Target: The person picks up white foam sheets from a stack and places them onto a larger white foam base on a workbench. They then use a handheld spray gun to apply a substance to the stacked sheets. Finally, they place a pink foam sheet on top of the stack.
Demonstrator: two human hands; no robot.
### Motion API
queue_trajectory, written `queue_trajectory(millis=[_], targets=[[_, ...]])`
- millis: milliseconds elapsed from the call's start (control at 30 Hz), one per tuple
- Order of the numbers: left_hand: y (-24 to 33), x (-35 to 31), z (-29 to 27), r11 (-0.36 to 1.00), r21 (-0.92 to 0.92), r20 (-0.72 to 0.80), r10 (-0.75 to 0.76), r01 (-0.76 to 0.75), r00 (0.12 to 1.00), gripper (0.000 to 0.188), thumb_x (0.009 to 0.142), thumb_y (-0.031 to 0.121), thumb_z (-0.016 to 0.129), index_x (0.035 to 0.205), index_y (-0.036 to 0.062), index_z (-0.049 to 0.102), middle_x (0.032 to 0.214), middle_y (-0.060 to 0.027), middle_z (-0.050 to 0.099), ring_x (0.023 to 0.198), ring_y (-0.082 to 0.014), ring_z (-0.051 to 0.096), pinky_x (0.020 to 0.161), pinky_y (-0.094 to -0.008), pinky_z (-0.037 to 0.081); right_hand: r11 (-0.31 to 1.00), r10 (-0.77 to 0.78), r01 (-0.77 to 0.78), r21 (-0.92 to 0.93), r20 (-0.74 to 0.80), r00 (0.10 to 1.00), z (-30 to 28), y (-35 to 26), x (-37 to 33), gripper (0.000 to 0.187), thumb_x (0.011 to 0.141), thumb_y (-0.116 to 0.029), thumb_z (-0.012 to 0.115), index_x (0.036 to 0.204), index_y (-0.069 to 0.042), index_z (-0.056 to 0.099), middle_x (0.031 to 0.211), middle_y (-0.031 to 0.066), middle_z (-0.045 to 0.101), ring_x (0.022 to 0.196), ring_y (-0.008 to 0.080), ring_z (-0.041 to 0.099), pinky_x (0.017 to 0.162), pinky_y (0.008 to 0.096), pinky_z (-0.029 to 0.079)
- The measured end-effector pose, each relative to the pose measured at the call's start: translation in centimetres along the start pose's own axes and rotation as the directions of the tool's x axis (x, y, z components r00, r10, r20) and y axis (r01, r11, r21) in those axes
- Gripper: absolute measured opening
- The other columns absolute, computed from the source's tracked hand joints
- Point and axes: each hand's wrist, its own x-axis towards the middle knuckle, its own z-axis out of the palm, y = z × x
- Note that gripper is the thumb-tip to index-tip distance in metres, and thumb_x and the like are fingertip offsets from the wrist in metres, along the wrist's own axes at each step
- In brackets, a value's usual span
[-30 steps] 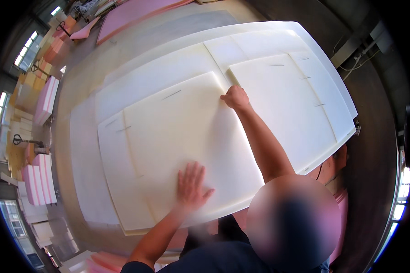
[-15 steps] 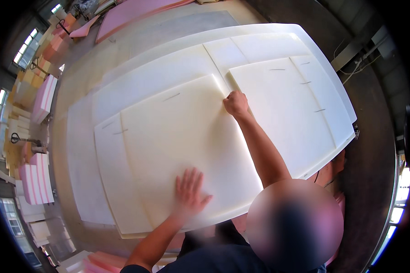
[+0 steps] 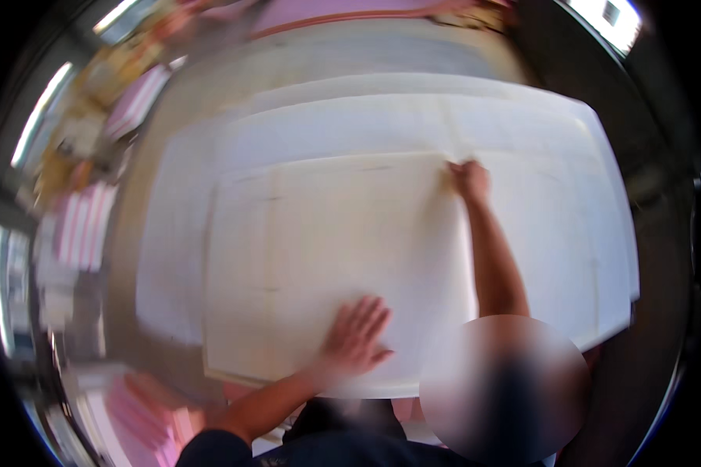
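The white sheet (image 3: 335, 241) lies flat across the middle of the frame, its near edge just above the person's legs at the lower centre. It rests over wider white layers (image 3: 304, 128), with another white panel (image 3: 561, 233) on the right of the frame; the beige counter (image 3: 160, 179) shows beyond them at the left.

The left hand (image 3: 357, 338) is open, palm down and fingers spread, on the lower middle of the sheet, gripping nothing. The right hand (image 3: 472, 183) has its fingers curled in at the sheet's upper right corner; motion blur hides whether they have the edge between them or merely rest beside it.

The sheet looks like foam: probably light for its breadth, soft under pressure and easily bent. Its matte face should give a bare palm some grip, though the sheet may slide over the layer below if pushed sideways. A hard pinch at a corner could dent or tear it, and lifting by one corner would likely let the rest sag. The upper right corner and right edge offer a thickness to curl fingers around; for carrying, two well-separated holds on opposite edges would suit it better, with a flat palm to steady the middle.
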Motion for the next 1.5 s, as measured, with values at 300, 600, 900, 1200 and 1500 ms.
queue_trajectory(millis=[300, 600, 900, 1200, 1500], targets=[[1.1, 0.3, 0.5, 1.0, -0.018, 0.009, -0.019, 0.019, 1.0, 0.084, 0.094, 0.06, 0.051, 0.158, 0.0094, 0.027, 0.165, -0.0141, 0.02, 0.153, -0.0356, 0.015, 0.119, -0.0604, 0.015, 0.987, -0.078, 0.07, -0.148, -0.048, 0.996, -1.2, -2.9, -0.8, 0.023, 0.084, -0.027, 0.063, 0.085, -0.007, 0.076, 0.095, 0.0168, 0.073, 0.094, 0.0377, 0.069, 0.086, 0.0469, 0.053], [-0.4, 0.9, 1.6, 0.998, -0.059, -0.165, -0.027, 0.018, 0.986, 0.088, 0.089, 0.057, 0.06, 0.156, 0.0087, 0.031, 0.163, -0.0152, 0.025, 0.151, -0.0362, 0.021, 0.118, -0.0608, 0.017, 0.943, -0.167, 0.164, -0.288, 0.013, 0.986, -2.0, -6.7, -3.2, 0.049, 0.093, -0.037, 0.062, 0.133, -0.008, 0.057, 0.139, 0.0144, 0.055, 0.131, 0.0322, 0.049, 0.105, 0.044, 0.044], [-27.1, 15.4, -7.4, 0.827, 0.248, -0.349, -0.409, 0.504, 0.843, 0.088, 0.096, 0.059, 0.051, 0.157, 0.0025, 0.021, 0.165, -0.0159, 0.02, 0.154, -0.0283, 0.014, 0.123, -0.0529, 0.011, 0.915, -0.229, 0.305, -0.264, 0.281, 0.932, 1.0, -9.8, -6.1, 0.094, 0.096, -0.067, 0.038, 0.157, 0.002, 0.019, 0.166, 0.0146, 0.016, 0.155, 0.0265, 0.008, 0.125, 0.045, 0.005], [-31.6, 15.9, -6.6, 0.888, 0.273, -0.319, -0.279, 0.37, 0.905, 0.086, 0.098, 0.055, 0.05, 0.155, -0.0042, 0.023, 0.162, -0.0219, 0.023, 0.152, -0.0333, 0.021, 0.122, -0.0537, 0.016, 0.946, -0.197, 0.248, -0.211, 0.234, 0.952, -0.4, -7.4, -8.5, 0.099, 0.094, -0.07, 0.041, 0.157, 0.002, 0.017, 0.166, 0.0152, 0.015, 0.155, 0.0264, 0.007, 0.126, 0.0398, 0.008], [-29.7, 13.6, -5.6, 0.869, 0.276, -0.382, -0.294, 0.411, 0.876, 0.087, 0.098, 0.052, 0.053, 0.152, -0.0096, 0.024, 0.159, -0.0283, 0.025, 0.149, -0.0375, 0.025, 0.121, -0.0533, 0.02, 0.894, -0.3, 0.366, -0.259, 0.262, 0.917, -9.9, 2.3, -27.1, 0.098, 0.093, -0.064, 0.05, 0.154, 0.007, 0.021, 0.163, 0.0219, 0.019, 0.154, 0.0326, 0.012, 0.125, 0.0448, 0.011]])
